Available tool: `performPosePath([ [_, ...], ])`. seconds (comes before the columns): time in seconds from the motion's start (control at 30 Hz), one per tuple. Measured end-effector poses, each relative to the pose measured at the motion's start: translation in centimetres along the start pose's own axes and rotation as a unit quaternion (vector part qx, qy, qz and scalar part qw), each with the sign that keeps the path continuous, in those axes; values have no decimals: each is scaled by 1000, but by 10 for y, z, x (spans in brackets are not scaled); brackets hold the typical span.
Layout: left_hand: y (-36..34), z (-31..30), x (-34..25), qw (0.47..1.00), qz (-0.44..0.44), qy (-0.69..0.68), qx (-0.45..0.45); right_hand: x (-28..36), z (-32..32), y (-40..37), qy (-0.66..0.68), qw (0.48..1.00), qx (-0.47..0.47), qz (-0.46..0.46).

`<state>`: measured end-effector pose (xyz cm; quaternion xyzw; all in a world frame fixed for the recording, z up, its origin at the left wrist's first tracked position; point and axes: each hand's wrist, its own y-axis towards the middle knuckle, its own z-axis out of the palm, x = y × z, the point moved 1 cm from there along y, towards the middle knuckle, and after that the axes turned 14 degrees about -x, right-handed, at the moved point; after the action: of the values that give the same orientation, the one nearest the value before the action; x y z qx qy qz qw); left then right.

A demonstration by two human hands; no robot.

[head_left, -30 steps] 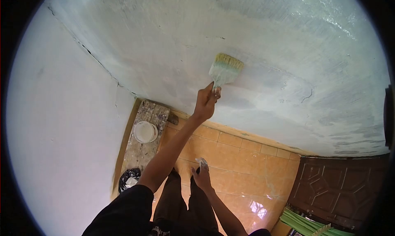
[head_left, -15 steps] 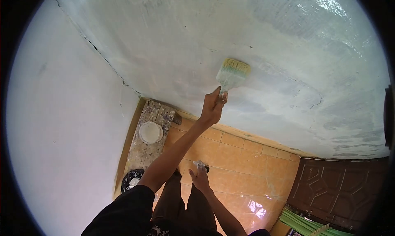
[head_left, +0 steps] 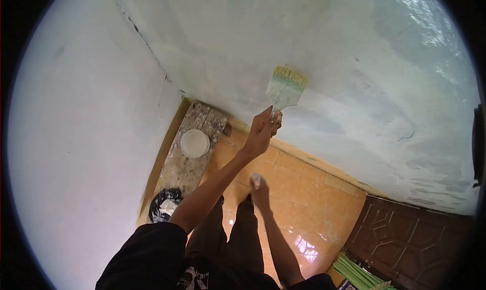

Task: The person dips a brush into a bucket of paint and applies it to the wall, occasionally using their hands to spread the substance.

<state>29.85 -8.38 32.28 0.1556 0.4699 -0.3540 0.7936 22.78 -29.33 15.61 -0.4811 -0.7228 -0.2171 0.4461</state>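
Observation:
My left hand (head_left: 262, 133) is closed around the handle of a wide brush (head_left: 287, 90). The brush has yellow and green bristles, which point up against the pale wall (head_left: 344, 92). Lower down, over the tiled floor, my right hand (head_left: 260, 191) is closed on a small whitish thing, too blurred to make out. A round white tub (head_left: 195, 143) stands on a paint-spattered wooden bench (head_left: 187, 173) left of my left forearm.
A black bag or bucket (head_left: 163, 203) with white material sits at the bench's near end. Dark brown panelled door (head_left: 405, 234) at the lower right, with green strips (head_left: 357, 275) beside it. The left wall (head_left: 96, 138) meets the painted wall at a cracked corner.
My right hand has moved up and slightly right with the whitish thing. The view has shifted, so the bench and tub appear higher and further right. The brush stays in my left hand.

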Motion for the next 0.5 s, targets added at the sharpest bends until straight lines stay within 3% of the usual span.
performPosePath([
  [0.13,-30,-28,-6,998,-26,-21,-51,64,-15,61,41,996,-28,71],
  [0.17,-35,-33,-7,998,-25,-20,-61,83,-16,68,87,995,-49,30],
  [0.2,-39,-38,-7,997,-17,-7,-81,105,-18,77,119,991,-29,60],
  [0.3,-53,-51,-15,991,8,38,-128,149,-8,84,186,981,-44,27],
  [0.4,-64,-67,-24,984,26,92,-152,172,7,84,191,980,-49,-39],
  [0.5,-70,-86,-17,975,26,141,-169,171,21,83,146,989,14,-25],
])
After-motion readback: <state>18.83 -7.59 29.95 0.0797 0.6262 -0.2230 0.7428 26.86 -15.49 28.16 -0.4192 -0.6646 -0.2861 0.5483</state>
